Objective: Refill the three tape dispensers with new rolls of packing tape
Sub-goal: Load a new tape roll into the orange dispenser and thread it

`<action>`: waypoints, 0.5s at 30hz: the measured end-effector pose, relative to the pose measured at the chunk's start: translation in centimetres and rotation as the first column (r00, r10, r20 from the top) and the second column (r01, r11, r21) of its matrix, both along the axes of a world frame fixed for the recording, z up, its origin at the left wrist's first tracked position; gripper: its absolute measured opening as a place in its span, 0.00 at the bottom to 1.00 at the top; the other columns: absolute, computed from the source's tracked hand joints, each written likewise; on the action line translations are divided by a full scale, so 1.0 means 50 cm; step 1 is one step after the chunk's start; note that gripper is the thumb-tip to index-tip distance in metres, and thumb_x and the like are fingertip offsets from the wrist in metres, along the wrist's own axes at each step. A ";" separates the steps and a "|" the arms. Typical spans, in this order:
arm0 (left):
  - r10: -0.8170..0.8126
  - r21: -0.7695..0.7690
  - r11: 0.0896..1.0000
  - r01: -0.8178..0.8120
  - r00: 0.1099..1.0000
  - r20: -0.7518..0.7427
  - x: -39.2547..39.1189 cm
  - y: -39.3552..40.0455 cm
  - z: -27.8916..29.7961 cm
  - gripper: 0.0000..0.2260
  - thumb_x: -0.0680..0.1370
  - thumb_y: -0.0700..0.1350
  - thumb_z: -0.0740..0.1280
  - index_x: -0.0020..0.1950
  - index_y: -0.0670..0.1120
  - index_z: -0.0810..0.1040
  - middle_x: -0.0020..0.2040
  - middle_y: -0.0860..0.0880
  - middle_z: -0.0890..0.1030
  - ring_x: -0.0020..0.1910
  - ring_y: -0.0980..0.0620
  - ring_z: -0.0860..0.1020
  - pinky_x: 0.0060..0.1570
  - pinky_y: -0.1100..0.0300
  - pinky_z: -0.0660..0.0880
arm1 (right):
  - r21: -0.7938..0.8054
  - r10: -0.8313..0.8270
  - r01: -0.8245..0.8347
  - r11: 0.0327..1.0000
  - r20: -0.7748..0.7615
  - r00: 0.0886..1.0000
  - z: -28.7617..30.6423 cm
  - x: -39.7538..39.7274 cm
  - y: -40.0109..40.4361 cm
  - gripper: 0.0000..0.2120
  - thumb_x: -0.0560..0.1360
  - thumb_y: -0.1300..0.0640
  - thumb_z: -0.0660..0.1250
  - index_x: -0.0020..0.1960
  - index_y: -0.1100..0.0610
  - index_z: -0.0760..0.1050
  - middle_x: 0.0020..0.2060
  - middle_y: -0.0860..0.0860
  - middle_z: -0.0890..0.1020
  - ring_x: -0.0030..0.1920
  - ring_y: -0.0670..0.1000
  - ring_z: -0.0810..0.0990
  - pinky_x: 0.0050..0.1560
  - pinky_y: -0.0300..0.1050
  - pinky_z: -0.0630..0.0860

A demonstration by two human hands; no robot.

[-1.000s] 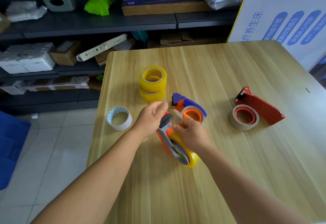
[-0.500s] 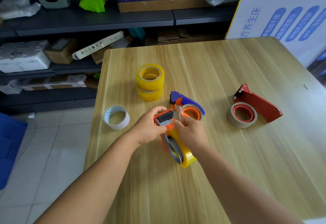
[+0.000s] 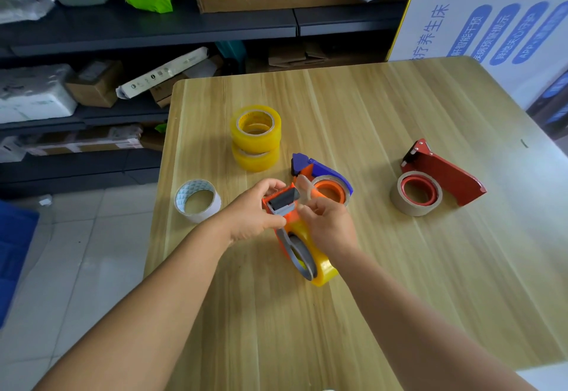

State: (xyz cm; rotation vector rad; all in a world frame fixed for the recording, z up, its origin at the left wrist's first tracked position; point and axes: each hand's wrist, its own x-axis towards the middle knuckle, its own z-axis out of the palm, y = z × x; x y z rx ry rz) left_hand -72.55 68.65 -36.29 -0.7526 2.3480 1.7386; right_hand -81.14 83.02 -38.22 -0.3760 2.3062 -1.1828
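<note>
An orange and grey tape dispenser [image 3: 295, 246] with a yellow roll in it stands on edge near the table's middle. My left hand [image 3: 255, 212] grips its orange head from the left. My right hand [image 3: 329, 224] pinches the loose end of clear tape at the head's right side. Behind them lies a blue and orange dispenser [image 3: 322, 175] holding a nearly spent roll. At the right, a red dispenser [image 3: 442, 169] lies flat with a thin beige roll. Two yellow tape rolls [image 3: 255, 137] are stacked farther back.
A white patterned tape roll [image 3: 197, 200] lies near the left edge of the wooden table [image 3: 384, 283]. Dark shelves [image 3: 147, 27] with boxes and bags stand behind. A white printed board [image 3: 491, 21] leans at the back right. A blue bin [image 3: 12, 252] stands on the floor at the left.
My left hand has closed round the dispenser's head. My right hand has moved from the roll up to the head and drawn the tape end there.
</note>
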 end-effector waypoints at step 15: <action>-0.077 -0.053 0.995 0.079 0.996 0.041 -0.015 0.000 0.022 0.29 0.71 0.29 0.65 0.69 0.48 0.66 0.63 0.50 0.72 0.64 0.53 0.71 0.54 0.62 0.73 | -0.058 -0.076 0.080 0.995 0.070 0.995 -0.006 0.022 -0.017 0.06 0.78 0.52 0.63 0.45 0.51 0.77 0.30 0.41 0.73 0.32 0.41 0.72 0.31 0.35 0.64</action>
